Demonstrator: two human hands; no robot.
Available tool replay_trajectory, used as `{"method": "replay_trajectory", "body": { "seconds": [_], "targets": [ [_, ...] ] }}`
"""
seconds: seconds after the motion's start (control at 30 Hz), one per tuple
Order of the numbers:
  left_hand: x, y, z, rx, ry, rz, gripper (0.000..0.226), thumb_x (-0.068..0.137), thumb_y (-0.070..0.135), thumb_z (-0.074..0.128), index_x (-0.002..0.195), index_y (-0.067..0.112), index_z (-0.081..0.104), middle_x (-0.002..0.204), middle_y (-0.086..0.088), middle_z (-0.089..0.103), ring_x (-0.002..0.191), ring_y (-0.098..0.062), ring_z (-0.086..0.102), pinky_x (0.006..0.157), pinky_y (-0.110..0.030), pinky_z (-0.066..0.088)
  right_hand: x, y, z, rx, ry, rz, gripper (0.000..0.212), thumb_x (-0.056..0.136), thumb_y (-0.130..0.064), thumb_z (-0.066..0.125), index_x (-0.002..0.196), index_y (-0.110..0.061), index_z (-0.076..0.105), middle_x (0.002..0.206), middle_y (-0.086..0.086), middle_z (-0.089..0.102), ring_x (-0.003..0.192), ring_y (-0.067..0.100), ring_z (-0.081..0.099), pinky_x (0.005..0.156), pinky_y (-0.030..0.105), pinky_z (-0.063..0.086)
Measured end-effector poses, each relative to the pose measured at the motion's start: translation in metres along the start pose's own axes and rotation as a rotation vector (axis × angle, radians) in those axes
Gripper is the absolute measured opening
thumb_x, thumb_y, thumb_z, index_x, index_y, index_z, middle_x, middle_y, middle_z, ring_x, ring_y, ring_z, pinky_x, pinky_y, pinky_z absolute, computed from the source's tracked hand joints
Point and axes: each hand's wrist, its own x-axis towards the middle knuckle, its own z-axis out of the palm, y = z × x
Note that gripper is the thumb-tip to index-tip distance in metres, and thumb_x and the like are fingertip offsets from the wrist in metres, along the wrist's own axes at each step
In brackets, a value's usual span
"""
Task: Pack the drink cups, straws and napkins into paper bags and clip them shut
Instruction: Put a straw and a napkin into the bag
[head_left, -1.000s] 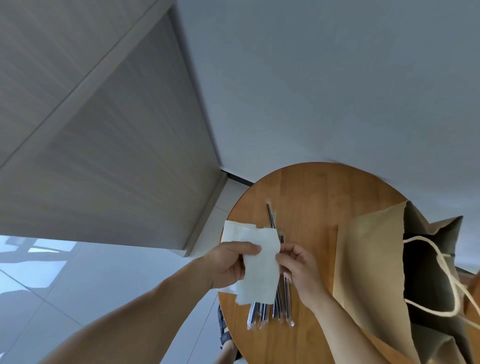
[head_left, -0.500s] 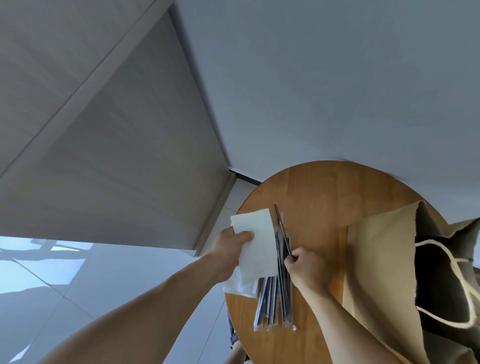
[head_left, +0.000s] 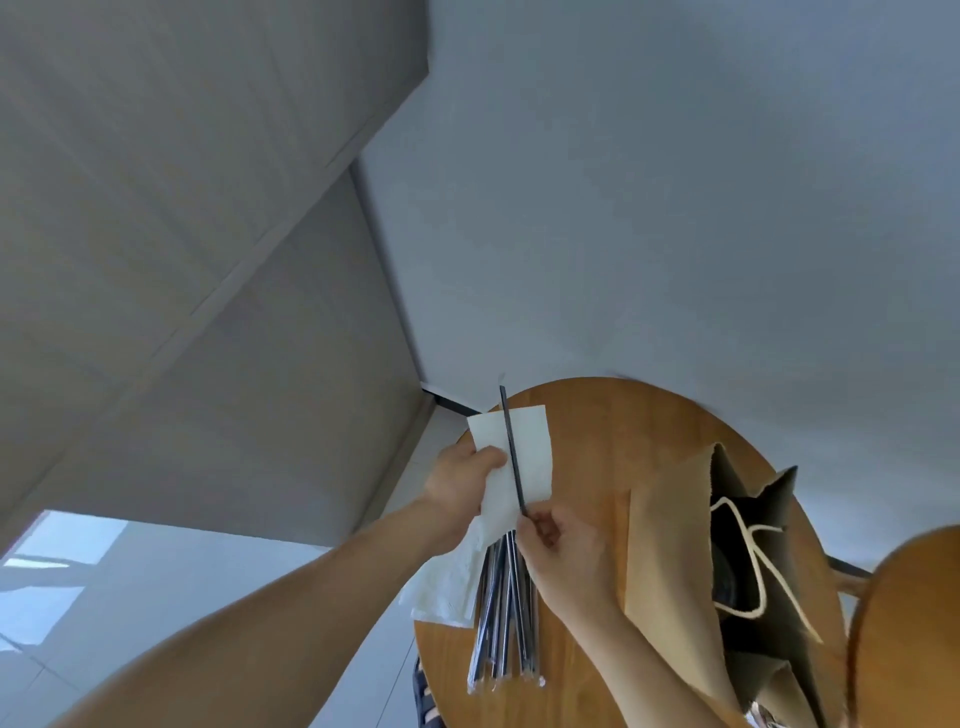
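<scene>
My left hand (head_left: 460, 488) grips a white napkin (head_left: 527, 452) above the left edge of the round wooden table (head_left: 613, 431). A second napkin (head_left: 447, 592) lies under it at the table's edge. My right hand (head_left: 563, 556) pinches the lower end of one dark straw (head_left: 511, 452), which points up across the held napkin. A bundle of several dark straws in clear wrap (head_left: 506, 629) lies on the table below both hands. A brown paper bag (head_left: 670, 561) with white cord handles stands open to the right; its inside is dark.
A second round wooden surface (head_left: 904, 623) cuts in at the lower right. A grey wall and a wood-grain panel rise behind the table. Pale glossy floor tiles (head_left: 156, 587) lie to the left, below the table's edge.
My right hand has lifted one straw out of the bundle and holds it upright against the napkin. My left hand has raised the napkin. The view has swung, and the bag now appears further right.
</scene>
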Motion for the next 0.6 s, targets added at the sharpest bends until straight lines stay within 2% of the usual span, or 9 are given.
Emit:
{"method": "replay_trajectory", "body": {
  "seconds": [0.07, 0.17, 0.23, 0.27, 0.33, 0.4, 0.5, 0.6],
  "targets": [
    [-0.011, 0.014, 0.005, 0.003, -0.071, 0.055, 0.019, 0.093, 0.012, 0.058, 0.110, 0.009, 0.066, 0.108, -0.019, 0.071, 0.095, -0.032, 0.067, 0.082, -0.042, 0.052, 0.000, -0.013, -0.011, -0.019, 0.031, -0.002, 0.013, 0.089, -0.030, 0.064, 0.077, -0.035, 0.062, 0.065, -0.012, 0.065, 0.057, 0.009, 0.061, 0.055, 0.027, 0.051],
    [-0.029, 0.035, 0.011, 0.053, -0.131, 0.157, 0.016, 0.093, 0.017, 0.066, 0.108, 0.014, 0.069, 0.105, -0.008, 0.074, 0.097, -0.028, 0.071, 0.077, -0.038, 0.056, -0.007, -0.033, -0.030, -0.081, 0.077, -0.100, 0.018, 0.090, -0.033, 0.064, 0.075, -0.043, 0.057, 0.067, -0.018, 0.064, 0.062, 0.004, 0.062, 0.055, 0.014, 0.045],
    [-0.038, 0.053, 0.013, 0.066, -0.133, 0.210, 0.012, 0.093, 0.018, 0.067, 0.104, 0.016, 0.070, 0.103, -0.007, 0.075, 0.094, -0.026, 0.072, 0.076, -0.038, 0.057, -0.012, -0.049, -0.044, -0.121, 0.113, -0.132, 0.013, 0.090, -0.038, 0.065, 0.083, -0.046, 0.057, 0.069, -0.019, 0.064, 0.074, -0.004, 0.062, 0.061, 0.008, 0.045],
    [-0.043, 0.063, 0.014, 0.061, -0.143, 0.223, 0.012, 0.093, 0.018, 0.067, 0.105, 0.016, 0.070, 0.103, -0.008, 0.075, 0.093, -0.026, 0.072, 0.078, -0.040, 0.059, -0.013, -0.058, -0.052, -0.109, 0.139, -0.122, 0.009, 0.089, -0.041, 0.065, 0.093, -0.045, 0.059, 0.078, -0.020, 0.065, 0.082, -0.008, 0.060, 0.066, 0.005, 0.045],
    [-0.053, 0.088, 0.015, 0.044, -0.217, 0.233, 0.018, 0.094, 0.018, 0.066, 0.110, 0.013, 0.068, 0.105, -0.010, 0.075, 0.095, -0.029, 0.072, 0.079, -0.044, 0.059, -0.012, -0.078, -0.072, -0.024, 0.197, -0.093, 0.033, 0.087, -0.043, 0.069, 0.116, -0.037, 0.058, 0.103, -0.022, 0.063, 0.096, -0.009, 0.058, 0.078, 0.008, 0.047],
    [-0.065, 0.114, 0.017, 0.128, -0.324, 0.266, 0.023, 0.094, 0.020, 0.065, 0.116, 0.013, 0.066, 0.109, -0.009, 0.074, 0.100, -0.029, 0.071, 0.085, -0.046, 0.057, -0.006, -0.104, -0.095, 0.059, 0.225, -0.102, 0.047, 0.083, -0.043, 0.073, 0.124, -0.033, 0.054, 0.115, -0.023, 0.061, 0.103, -0.006, 0.058, 0.087, 0.015, 0.048],
    [-0.087, 0.146, 0.026, 0.249, -0.486, 0.317, 0.026, 0.095, 0.024, 0.063, 0.118, 0.013, 0.065, 0.110, -0.006, 0.074, 0.101, -0.026, 0.071, 0.087, -0.044, 0.057, -0.004, -0.138, -0.128, 0.181, 0.162, -0.117, 0.033, 0.082, -0.036, 0.076, 0.111, -0.034, 0.061, 0.104, -0.019, 0.069, 0.094, -0.005, 0.064, 0.081, 0.020, 0.055],
    [-0.106, 0.161, 0.039, 0.282, -0.582, 0.346, 0.023, 0.097, 0.024, 0.060, 0.117, 0.014, 0.064, 0.108, -0.004, 0.074, 0.099, -0.024, 0.072, 0.084, -0.041, 0.058, -0.009, -0.150, -0.155, 0.238, 0.139, -0.103, 0.020, 0.082, -0.026, 0.079, 0.097, -0.032, 0.068, 0.093, -0.016, 0.073, 0.085, 0.001, 0.069, 0.073, 0.025, 0.057]
  ]
}}
